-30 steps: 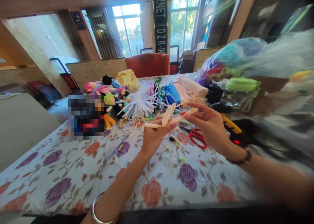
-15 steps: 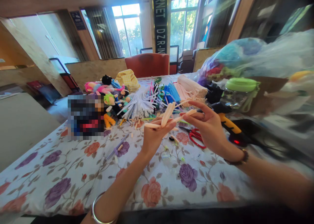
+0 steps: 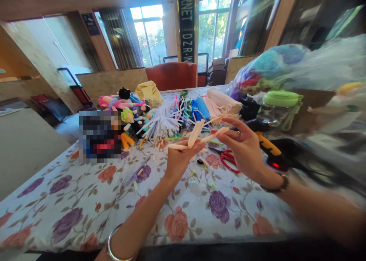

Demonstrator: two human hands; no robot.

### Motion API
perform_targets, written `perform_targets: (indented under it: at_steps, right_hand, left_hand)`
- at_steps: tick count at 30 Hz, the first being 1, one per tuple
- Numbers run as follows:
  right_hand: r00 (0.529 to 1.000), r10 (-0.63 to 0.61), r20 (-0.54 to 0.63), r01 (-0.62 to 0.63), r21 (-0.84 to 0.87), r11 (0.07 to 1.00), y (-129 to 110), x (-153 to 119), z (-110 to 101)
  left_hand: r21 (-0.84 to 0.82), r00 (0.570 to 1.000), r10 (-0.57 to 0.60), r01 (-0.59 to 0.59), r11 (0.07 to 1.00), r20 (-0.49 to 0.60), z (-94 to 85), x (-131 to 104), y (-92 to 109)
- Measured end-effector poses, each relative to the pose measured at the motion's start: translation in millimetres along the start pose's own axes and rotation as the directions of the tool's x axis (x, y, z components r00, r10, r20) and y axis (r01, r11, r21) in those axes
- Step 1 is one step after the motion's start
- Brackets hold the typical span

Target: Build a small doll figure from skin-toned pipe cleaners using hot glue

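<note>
Head view, the only one. Peach fuzzy piece (image 3: 196, 134) held up in the air, clear of the desk (image 3: 114, 200), between its near and far edges, well in from both sides. Several limbs: a double loop stands up, one points toward the desk's left edge, one toward the right. Whether one length or several joined, cannot tell.

Left grip (image 3: 181, 159) closed around the middle, where the limbs meet, thumb against fingers. Right grip (image 3: 244, 144) pinching the right-pointing limb near its outer end, thumb and forefinger; remaining fingers loosely curled.

Handling, by judgement: very light, soft pile, probably a bendable core that keeps a curve. Little slip, hard to break; squeezing may flatten the fuzz, repeated bending may weaken a fold. Best hold: firm at the junction so the limbs do not swivel, light pinch close to a limb's tip for shaping. Cut ends may prick.

Around: red-handled scissors (image 3: 227, 153) lying just under the right grip. White stems (image 3: 162, 122), blue stems (image 3: 201, 108) and peach stems (image 3: 220, 103) toward the far edge. Small dolls (image 3: 128, 116) by the far left corner. Green-lidded bottle (image 3: 283, 99) toward the right edge, yellow-handled tool (image 3: 268, 143) nearer
</note>
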State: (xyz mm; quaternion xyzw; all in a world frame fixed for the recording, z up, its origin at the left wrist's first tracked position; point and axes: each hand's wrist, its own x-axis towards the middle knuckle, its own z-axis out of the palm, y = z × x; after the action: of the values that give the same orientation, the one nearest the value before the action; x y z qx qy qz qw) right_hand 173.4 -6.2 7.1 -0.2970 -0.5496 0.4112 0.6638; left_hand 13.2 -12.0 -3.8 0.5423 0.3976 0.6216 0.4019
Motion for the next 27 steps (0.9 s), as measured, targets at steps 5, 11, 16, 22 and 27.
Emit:
perform_targets:
  at_steps: [5, 11, 16, 22, 27]
  right_hand:
    - [1.000, -0.010, -0.009, 0.011, 0.016, 1.000, -0.6, -0.3, 0.7]
    - [1.000, -0.022, -0.012, 0.022, 0.005, 1.000, -1.7, -0.8, 0.6]
    - [1.000, -0.004, -0.022, 0.005, 0.036, 0.999, -0.5, 1.3, 0.3]
    - [0.999, -0.024, -0.032, 0.026, 0.053, 0.998, 1.2, 3.0, -0.4]
    - [0.997, -0.051, -0.060, 0.054, 0.058, 0.997, 1.3, 3.0, -0.7]
  left_hand:
    - [0.003, 1.000, 0.005, -0.005, 1.000, -0.001, 0.2, 0.1, -1.4]
    - [-0.003, 1.000, 0.012, -0.012, 1.000, 0.008, 0.5, 0.7, -1.8]
    - [-0.008, 1.000, 0.001, 0.000, 1.000, 0.026, 0.2, 0.8, -1.2]
    - [-0.030, 1.000, -0.025, 0.025, 0.999, 0.002, 0.8, 1.3, -0.5]
    - [-0.027, 0.999, -0.035, 0.036, 0.999, 0.030, 0.3, 2.1, -2.0]
